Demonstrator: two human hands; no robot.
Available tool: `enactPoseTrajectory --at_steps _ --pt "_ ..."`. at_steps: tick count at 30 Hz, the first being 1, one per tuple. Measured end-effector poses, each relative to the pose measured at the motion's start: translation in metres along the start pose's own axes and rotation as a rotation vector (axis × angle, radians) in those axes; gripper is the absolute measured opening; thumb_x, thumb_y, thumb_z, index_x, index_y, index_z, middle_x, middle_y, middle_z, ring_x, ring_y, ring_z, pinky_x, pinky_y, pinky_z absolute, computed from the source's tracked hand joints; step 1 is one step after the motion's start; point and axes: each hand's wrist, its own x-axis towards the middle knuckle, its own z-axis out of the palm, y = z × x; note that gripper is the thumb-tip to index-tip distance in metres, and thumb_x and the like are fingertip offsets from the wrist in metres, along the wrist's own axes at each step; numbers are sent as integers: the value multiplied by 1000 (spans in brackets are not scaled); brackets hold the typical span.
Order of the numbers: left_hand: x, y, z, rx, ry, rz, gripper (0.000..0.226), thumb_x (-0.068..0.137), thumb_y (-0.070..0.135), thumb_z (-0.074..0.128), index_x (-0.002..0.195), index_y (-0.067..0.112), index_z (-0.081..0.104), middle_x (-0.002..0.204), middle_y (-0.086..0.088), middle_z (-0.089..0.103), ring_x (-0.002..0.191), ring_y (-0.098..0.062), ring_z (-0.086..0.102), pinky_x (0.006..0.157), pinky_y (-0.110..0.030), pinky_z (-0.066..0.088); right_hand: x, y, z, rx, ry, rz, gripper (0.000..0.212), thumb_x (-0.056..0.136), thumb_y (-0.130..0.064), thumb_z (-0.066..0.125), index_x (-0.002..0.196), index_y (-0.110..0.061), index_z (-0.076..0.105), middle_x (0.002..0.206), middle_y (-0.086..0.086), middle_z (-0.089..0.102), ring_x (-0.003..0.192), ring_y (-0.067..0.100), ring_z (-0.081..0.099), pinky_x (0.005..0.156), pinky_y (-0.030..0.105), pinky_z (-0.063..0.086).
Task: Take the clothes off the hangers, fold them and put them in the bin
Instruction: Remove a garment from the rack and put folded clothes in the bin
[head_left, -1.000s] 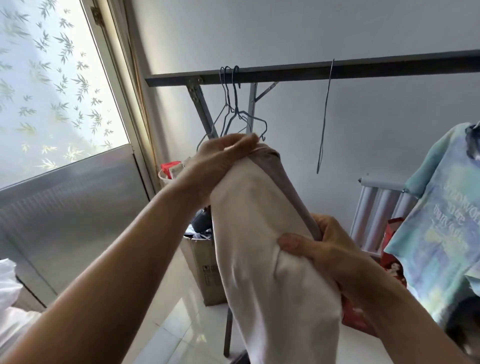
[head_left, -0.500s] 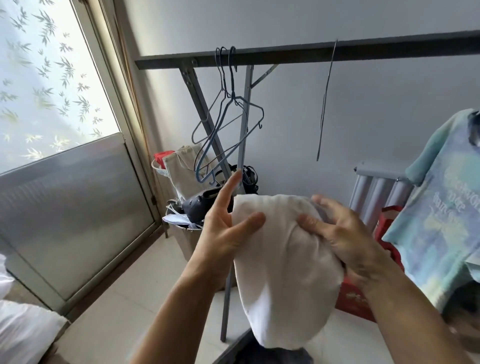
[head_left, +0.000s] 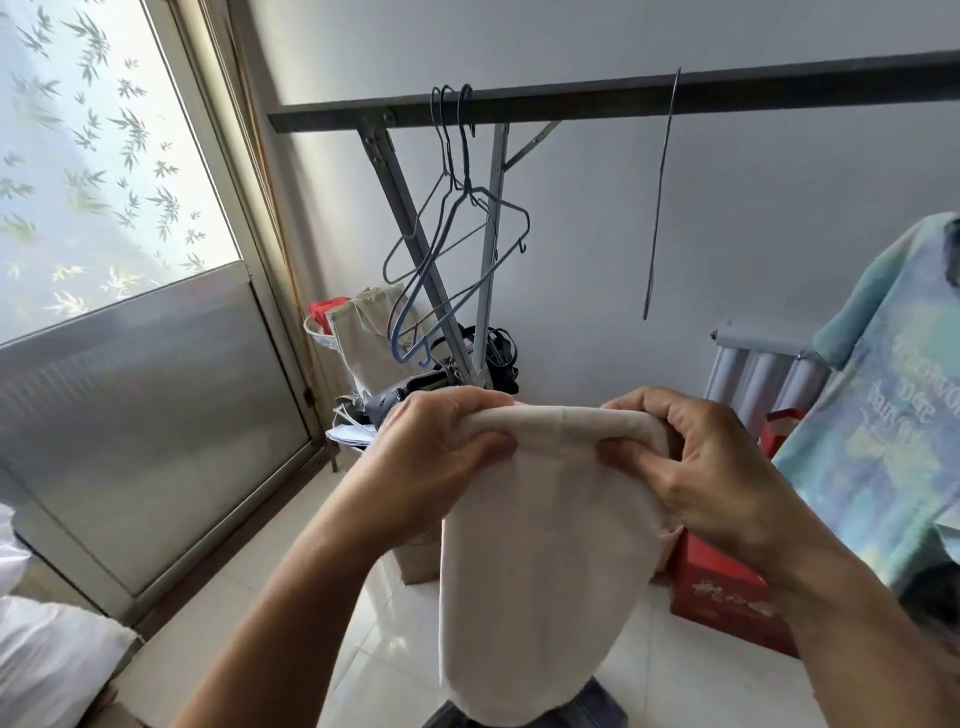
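The left hand and right hand pinch the white garment's folded top edge in mid-air below the rack. Keeping both corners level should make the fold lie even.

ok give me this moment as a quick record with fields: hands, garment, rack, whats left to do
left hand: grips the top fold of the white garment at its left end
right hand: pinches the same fold at its right end
white garment: off its hanger, doubled over, hanging down between the hands
rail: empty wire hangers bunched at left, lone hanger further right
left to do: tie-dye shirt hangs at far right
bin: cannot tell which it is
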Motion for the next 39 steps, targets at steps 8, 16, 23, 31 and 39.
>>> enactPoseTrajectory --at_steps 8,16,23,31,39 --pt "6 -10 -5 -393 98 -20 21 81 43 72 83 23 78 99 3 65 86 3 59 70 -12 46 5 1 -6 394 -17 31 21 76 -24 66 83 -4 66 74 -1 69 65 10 64 54 16 49" --pt "1 -24 32 -895 -125 -238 49 71 55 76 95 11 76 92 -11 74 83 -20 70 78 -35 58 18 2 1 640 65 170 16 88 -18 62 85 -3 66 71 7 72 63 16 69 51 26 55" --pt "7 -14 45 -909 73 -324 37 76 31 67 91 -3 70 80 -12 73 67 -20 67 67 -33 58 9 24 -6 1157 -143 323 66 95 -53 35 112 1 69 107 23 69 102 30 68 83 38 55" --pt "17 -10 54 -455 324 -114 53 96 51 51 70 4 55 62 0 58 60 -18 48 55 -41 43 3 44 14 947 42 458 55 71 -22 74 121 -1 64 109 18 72 98 31 70 82 45 58" --pt "33 -18 41 -64 420 -78 54 95 58 34 56 20 36 52 6 40 61 -27 39 58 -36 34 11 28 6 917 121 448 31 77 -19 66 103 -2 70 95 15 75 80 23 74 58 30 58"
